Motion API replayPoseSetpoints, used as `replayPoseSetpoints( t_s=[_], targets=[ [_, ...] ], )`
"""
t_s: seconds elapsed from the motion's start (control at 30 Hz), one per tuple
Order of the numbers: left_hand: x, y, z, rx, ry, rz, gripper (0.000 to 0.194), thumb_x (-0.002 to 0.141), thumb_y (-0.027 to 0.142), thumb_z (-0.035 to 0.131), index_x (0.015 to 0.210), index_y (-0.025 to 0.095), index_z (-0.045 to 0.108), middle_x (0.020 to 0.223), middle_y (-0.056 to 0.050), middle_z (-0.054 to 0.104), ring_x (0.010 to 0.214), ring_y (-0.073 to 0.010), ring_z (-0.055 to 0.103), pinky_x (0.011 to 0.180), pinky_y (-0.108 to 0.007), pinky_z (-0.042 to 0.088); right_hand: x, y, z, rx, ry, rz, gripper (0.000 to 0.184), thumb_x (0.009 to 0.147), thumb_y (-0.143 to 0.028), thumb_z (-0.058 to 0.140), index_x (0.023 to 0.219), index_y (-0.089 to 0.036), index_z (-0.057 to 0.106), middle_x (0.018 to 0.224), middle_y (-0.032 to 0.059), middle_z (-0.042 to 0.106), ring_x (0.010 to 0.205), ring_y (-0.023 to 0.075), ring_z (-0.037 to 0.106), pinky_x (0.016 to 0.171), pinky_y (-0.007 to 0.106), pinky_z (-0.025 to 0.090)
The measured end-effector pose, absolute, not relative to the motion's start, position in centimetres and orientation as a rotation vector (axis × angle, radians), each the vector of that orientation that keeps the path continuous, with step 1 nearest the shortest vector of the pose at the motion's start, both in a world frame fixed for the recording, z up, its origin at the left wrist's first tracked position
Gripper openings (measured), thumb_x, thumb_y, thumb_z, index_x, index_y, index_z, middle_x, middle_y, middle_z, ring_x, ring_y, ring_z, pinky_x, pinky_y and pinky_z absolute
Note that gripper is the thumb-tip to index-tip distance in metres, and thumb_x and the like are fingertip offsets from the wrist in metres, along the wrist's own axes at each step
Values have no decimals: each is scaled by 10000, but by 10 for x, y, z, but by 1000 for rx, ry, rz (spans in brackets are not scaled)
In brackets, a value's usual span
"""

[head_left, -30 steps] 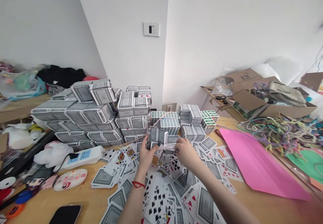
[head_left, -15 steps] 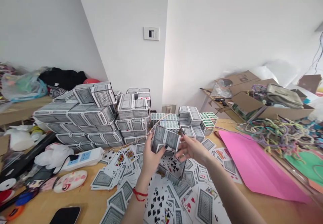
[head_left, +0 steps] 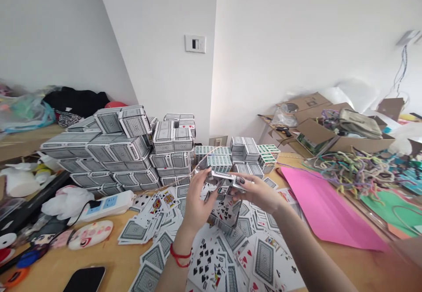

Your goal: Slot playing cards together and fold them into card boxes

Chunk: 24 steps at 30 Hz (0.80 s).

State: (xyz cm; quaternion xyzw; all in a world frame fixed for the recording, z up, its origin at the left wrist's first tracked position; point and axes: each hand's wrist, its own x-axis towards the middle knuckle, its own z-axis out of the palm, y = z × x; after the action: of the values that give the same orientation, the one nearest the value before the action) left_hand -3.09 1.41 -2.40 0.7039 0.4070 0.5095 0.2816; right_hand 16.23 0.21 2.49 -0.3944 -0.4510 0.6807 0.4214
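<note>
- Left of my fingers, I see stacked card blocks [head_left: 118, 148] behind a white power strip [head_left: 110, 205].
- My left hand [head_left: 197, 202] grips the near end of a folded card piece [head_left: 222, 175], which sits between both sets of fingers.
- Just below the fingertips stands an open card box [head_left: 223, 225].
- My right hand [head_left: 260, 193] grasps the piece's other end.
- Right of its fingers lies a pink sheet [head_left: 329, 213].

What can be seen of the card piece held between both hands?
The card piece looks built from folded playing cards, with white edges and grey parts. It is tilted and seen nearly edge-on, its ends gripped by the left hand and the right hand. The hands hide much of it. It is above an open card box; whether they touch is unclear.
</note>
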Motion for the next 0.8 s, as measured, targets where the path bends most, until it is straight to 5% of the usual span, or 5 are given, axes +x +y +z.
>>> replayPoseSetpoints(
  t_s=[0.23, 0.47, 0.6, 0.8],
  targets=[
    [-44, 19, -14, 1310, 830, 1371, 332, 819, 372, 487, 1099, 229, 593, 1265, -55, 523, 1194, -267, 447, 971, -408, 418, 173, 3, 35, -1036, -1278, 1321, 441, 701, -441, 637, 1081, -222, 591, 1038, 61, 599, 826, 169, 589, 763, 336, 488],
    [-52, 21, -13, 840, 638, 969, 615, 761, 653, 384, 1069, 171, 610, 1006, -129, 657, 856, -281, 635, 636, -397, 541, 174, -16, 35, -1065, -1750, 1216, 760, 617, -379, 713, 1298, -253, 400, 1257, 76, 494, 1106, 249, 496, 932, 405, 405],
    [-52, 18, -12, 877, 689, 881, 448, 693, 455, 627, 1034, 165, 618, 833, -95, 689, 672, -214, 644, 531, -298, 512, 168, -23, 33, -1167, -2031, 972, 685, 673, -276, 677, 1297, -279, 395, 1327, 61, 413, 1213, 234, 395, 1022, 412, 309],
    [-48, 19, -7, 861, 787, 1037, 436, 654, 360, 665, 1039, 170, 590, 937, -100, 684, 747, -224, 650, 590, -305, 513, 162, -18, 16, -1404, -1947, 508, 684, 727, -282, 630, 1334, -318, 318, 1385, 61, 302, 1289, 250, 270, 1050, 458, 255]
  ],
)
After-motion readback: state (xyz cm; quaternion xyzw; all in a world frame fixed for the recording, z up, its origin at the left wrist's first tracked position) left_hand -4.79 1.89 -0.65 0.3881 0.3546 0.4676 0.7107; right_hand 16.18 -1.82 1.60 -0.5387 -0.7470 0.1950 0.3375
